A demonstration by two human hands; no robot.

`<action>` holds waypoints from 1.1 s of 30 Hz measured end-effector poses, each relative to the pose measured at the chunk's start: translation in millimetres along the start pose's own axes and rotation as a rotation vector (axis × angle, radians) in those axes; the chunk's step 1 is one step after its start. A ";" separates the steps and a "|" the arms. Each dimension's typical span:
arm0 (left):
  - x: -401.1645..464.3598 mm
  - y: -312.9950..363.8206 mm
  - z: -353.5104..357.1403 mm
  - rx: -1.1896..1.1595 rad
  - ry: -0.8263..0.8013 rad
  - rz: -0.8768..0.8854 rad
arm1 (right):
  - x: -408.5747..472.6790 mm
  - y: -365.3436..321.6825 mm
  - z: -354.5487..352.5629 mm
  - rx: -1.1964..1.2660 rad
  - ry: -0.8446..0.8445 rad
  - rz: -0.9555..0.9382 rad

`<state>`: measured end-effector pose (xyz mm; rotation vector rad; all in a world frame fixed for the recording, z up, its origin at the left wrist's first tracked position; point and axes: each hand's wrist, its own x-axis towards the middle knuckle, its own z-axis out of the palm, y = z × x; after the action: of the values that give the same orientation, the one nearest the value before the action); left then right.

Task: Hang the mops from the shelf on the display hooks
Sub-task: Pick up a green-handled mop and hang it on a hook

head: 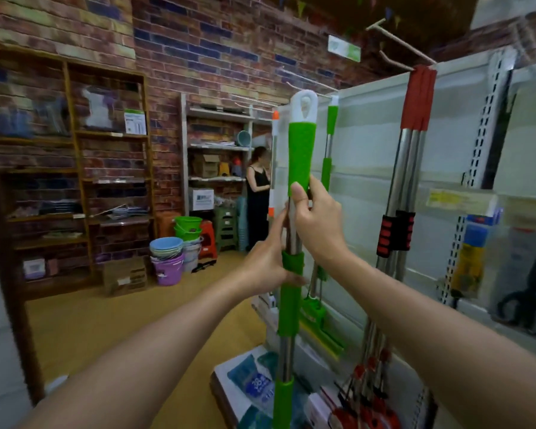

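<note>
**Ana:** Head view puts a green-handled mop upright at frame centre, its white hanging loop near the top. Who has it?

**Ben:** Both hands. The right hand curls round the shaft just under the upper green grip, thumb pressed on the foam. The left hand wraps the lower green sleeve.

**Ana:** And the hooks?

**Ben:** Display hooks jut from the white panel at upper right; red-handled mops hang from one, another green mop behind centre. Buckets stand lower left of centre.
</note>
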<state>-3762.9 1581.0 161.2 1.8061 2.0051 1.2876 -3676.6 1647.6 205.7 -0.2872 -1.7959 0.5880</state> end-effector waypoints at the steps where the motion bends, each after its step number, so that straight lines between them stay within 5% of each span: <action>1: 14.0 -11.5 -3.1 -0.009 -0.002 0.023 | 8.2 10.2 10.5 -0.018 0.010 0.018; 12: 171.1 -137.0 -23.8 -0.140 -0.110 0.125 | 104.6 136.0 114.7 -0.143 0.133 0.028; 33: 442.8 -267.0 -45.6 -0.344 -0.316 0.405 | 280.9 299.8 222.9 -0.463 0.426 0.043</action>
<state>-4105.3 1969.7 196.1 2.1358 1.2144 1.2448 -4003.5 1980.5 232.9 -0.7127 -1.4917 0.1137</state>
